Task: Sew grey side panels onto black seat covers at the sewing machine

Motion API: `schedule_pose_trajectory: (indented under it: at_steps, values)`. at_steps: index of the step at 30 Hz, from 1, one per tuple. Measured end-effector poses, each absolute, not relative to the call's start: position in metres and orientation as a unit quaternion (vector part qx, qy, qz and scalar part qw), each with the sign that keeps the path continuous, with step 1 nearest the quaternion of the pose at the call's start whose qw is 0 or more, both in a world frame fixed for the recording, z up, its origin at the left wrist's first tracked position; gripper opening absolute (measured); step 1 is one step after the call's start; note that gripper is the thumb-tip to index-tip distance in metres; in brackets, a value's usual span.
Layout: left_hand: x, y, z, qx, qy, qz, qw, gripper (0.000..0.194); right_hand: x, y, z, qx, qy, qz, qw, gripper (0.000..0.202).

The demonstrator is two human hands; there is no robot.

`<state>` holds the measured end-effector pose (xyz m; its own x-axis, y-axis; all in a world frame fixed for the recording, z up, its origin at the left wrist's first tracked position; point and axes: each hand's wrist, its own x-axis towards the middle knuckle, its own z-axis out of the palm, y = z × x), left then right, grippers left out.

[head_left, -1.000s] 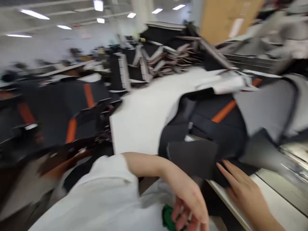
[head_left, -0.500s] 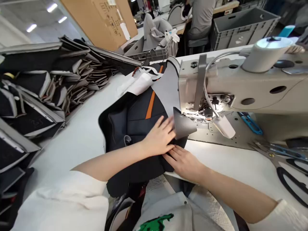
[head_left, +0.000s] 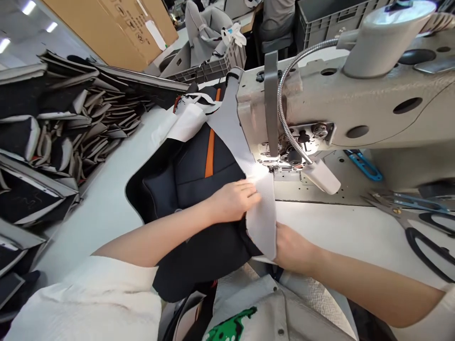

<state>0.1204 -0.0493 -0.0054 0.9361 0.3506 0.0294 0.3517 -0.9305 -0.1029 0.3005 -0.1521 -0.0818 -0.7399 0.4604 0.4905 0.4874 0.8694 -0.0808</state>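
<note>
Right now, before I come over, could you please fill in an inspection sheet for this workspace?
Surface: white tabletop, bare stretch left of the black panel.
Job's things: black panel with orange stripe; light grey piece reaching the sewing machine's lit needle area.
Clutter: stacked dark pieces at left; scissors and a blue tool at right.
Grip: left hand on the grey piece's left edge; right hand at its right edge, fingertips hidden.
Cables: no loose ones seen; metal lamp neck arcs before the machine.
Surroundings: cardboard box, grey crate, seated person beyond.
</note>
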Motion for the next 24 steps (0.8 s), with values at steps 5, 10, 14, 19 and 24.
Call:
schedule_pose_trajectory:
  at_steps: [5, 10, 14, 19, 24]
  values:
    - [0.134, -0.078, -0.019, -0.964, -0.212, 0.036, 0.156, 0.042, 0.294, -0.162, -0.066, -0.288, -0.926, -0.111, 0.22, 0.04]
    - [0.116, -0.058, -0.017, -0.986, -0.133, 0.092, 0.028, 0.045, 0.292, -0.156, -0.067, -0.256, -0.93, -0.081, 0.252, 0.036]
    - [0.114, -0.053, -0.014, -0.982, -0.164, 0.09, -0.034, 0.055, 0.293, -0.156, -0.069, -0.257, -0.936, -0.055, 0.234, 0.038]
    - [0.123, -0.06, -0.019, -0.976, -0.191, 0.073, -0.075, 0.055, 0.294, -0.158, -0.063, -0.259, -0.943, -0.051, 0.203, 0.042]
    - [0.128, -0.057, -0.02, -0.973, -0.214, 0.076, -0.041, 0.049, 0.3, -0.156, -0.065, -0.282, -0.924, -0.095, 0.24, 0.041]
